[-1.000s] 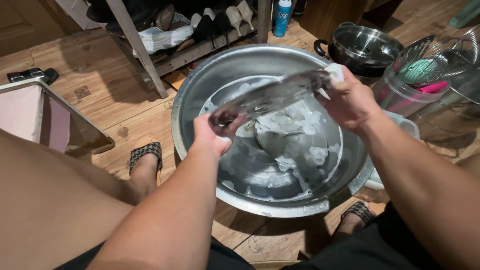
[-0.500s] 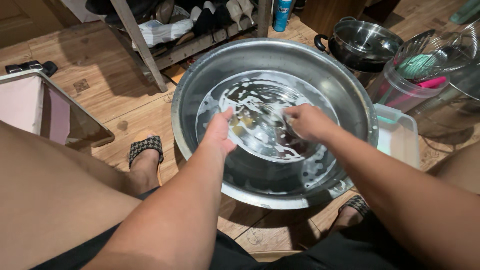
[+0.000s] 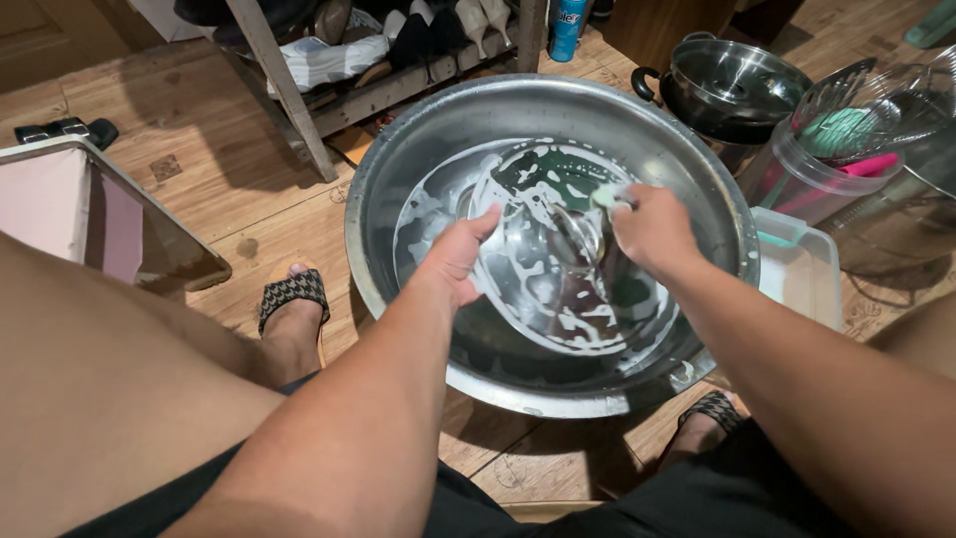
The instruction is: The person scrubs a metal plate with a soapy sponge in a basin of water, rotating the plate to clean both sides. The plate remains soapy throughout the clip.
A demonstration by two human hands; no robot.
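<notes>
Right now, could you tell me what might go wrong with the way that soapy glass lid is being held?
The glass lid is covered in suds, and the left hand holds only its edge, so it might slip and strike the metal basin. The right hand presses a sponge against it, which could tip it. Splashes may wet the wooden floor.

home floor, shoe rack [image 3: 398,60], cooking pot [image 3: 732,90]

I am gripping a soapy glass lid [image 3: 558,264] by its rim with my left hand [image 3: 460,251], pressing a sponge [image 3: 607,195] on it with my right hand [image 3: 652,229], over a metal basin [image 3: 418,139]
</notes>
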